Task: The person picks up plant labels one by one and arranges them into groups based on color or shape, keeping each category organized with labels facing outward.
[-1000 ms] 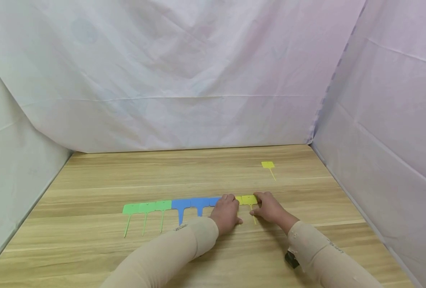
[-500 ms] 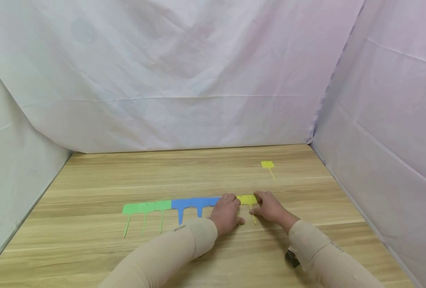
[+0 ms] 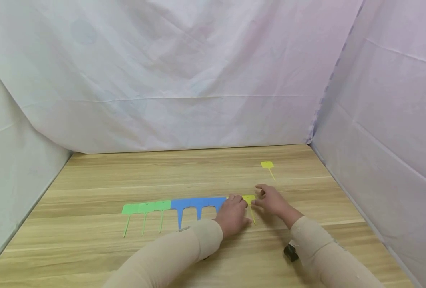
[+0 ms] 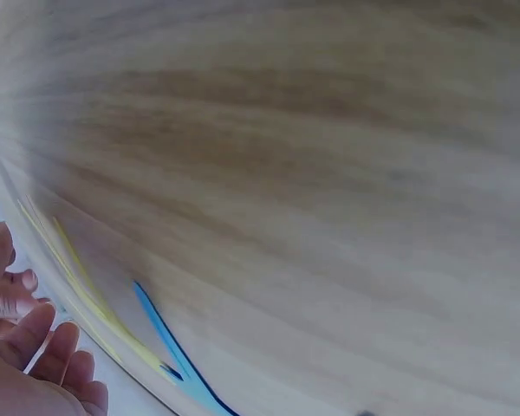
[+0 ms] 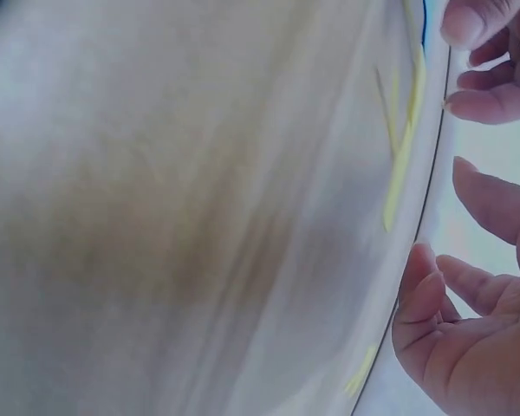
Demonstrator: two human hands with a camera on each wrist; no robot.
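A row of T-shaped plant labels lies on the wooden table: green labels (image 3: 146, 207), then blue labels (image 3: 198, 203), then yellow ones at the right end. My left hand (image 3: 231, 216) is over the yellow part of the row and hides much of it; in the left wrist view its fingers (image 4: 56, 351) are loosely bent with nothing held. At the end yellow label (image 3: 249, 198), my right hand (image 3: 273, 203) hovers with its thumb near the label's head. The right wrist view shows this hand's thumb and fingers apart, holding nothing.
Farther back on the right lies a single yellow label (image 3: 267, 164). White cloth (image 3: 191, 120) hangs behind the wooden table (image 3: 90, 264) and along both sides. A small black object (image 3: 290, 253) shows under the right forearm.
My left hand has shifted right along the row, uncovering more of the third blue label. The right hand's fingers have lifted off the end yellow label and spread.
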